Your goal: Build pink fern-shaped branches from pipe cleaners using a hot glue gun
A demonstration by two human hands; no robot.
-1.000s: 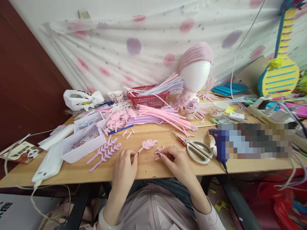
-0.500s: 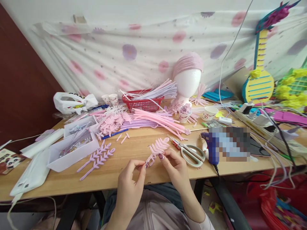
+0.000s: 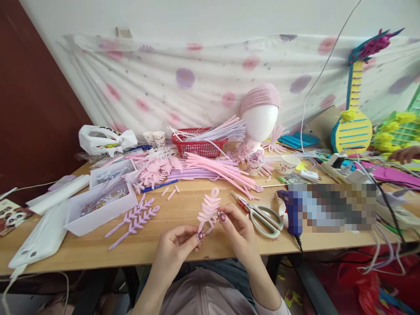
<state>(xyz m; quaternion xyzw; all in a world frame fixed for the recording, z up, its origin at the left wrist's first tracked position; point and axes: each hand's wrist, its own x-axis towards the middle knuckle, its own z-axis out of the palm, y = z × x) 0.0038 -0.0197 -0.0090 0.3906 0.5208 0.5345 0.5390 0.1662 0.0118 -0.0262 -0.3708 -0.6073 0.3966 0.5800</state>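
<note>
A pale pink leaf sprig [image 3: 210,205] made of pipe cleaner stands tilted above the table's front edge, its looped tip pointing away from me. My left hand [image 3: 179,247] pinches the stem's lower end between thumb and finger. At the sprig's lower right, my right hand [image 3: 241,234] has thumb and forefinger closed on a bent pink loop of pipe cleaner. Scissors with pale green handles [image 3: 267,221] lie just right of that hand. Two purple leaf sprigs [image 3: 139,218] rest on the wood to the left.
Behind are pink pipe cleaners [image 3: 219,170], a red basket [image 3: 200,148] and a white foam head [image 3: 260,120]. White boxes [image 3: 101,214] with beads stand left. A blue glue gun [image 3: 293,214] and cables lie right. Another person's hand [image 3: 407,154] shows at the far right.
The sprig has turned more upright and its tip has swung left. Both hands have come slightly lower in view. Another person's hand has appeared at the right edge.
</note>
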